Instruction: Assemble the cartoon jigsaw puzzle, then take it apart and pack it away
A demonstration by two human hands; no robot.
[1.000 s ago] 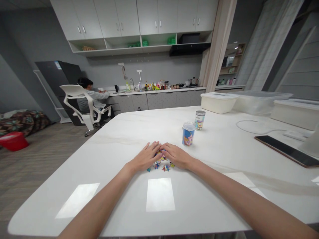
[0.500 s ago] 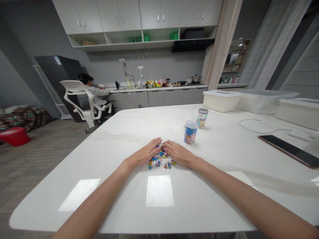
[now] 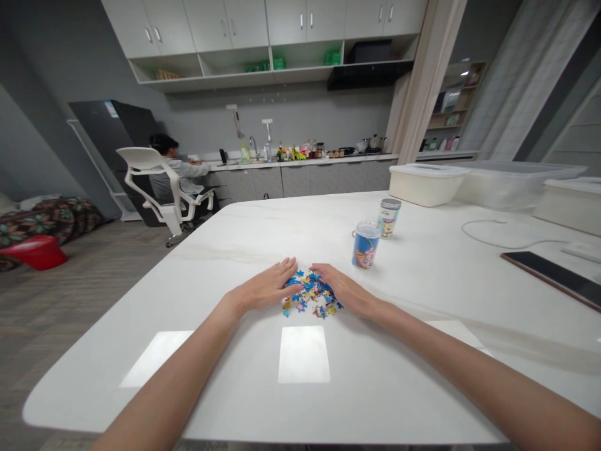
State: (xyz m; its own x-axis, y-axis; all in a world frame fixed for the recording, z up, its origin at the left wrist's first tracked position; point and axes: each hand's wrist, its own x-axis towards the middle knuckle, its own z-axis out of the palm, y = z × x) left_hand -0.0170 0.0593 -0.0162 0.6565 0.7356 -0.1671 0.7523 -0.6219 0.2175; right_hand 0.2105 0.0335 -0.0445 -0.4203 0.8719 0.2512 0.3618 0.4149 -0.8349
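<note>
A loose pile of small colourful jigsaw puzzle pieces (image 3: 310, 290), mostly blue with yellow and pink, lies on the white table (image 3: 225, 388). My left hand (image 3: 271, 285) rests along the pile's left side, fingers stretched out and thumb reaching over some pieces. Along the right side is my right hand (image 3: 345, 288), its fingers extended and slightly curved, touching the edge of the pile. Neither hand grips a piece. Behind my right hand stands a blue printed cup (image 3: 365, 247) with a clear top. A printed canister (image 3: 389, 219) with a grey lid stands just beyond it.
To the right lie a dark phone (image 3: 558, 275) and a pale cable (image 3: 507, 241). Lidded cream boxes (image 3: 425, 186) and a clear plastic bin (image 3: 498, 188) line the far right edge. Beyond the table, a person sits in a white chair (image 3: 150, 181) near the kitchen counter.
My hands have moved apart, my right hand shifting right, so more of the puzzle pile shows between them. The view has shifted slightly.
</note>
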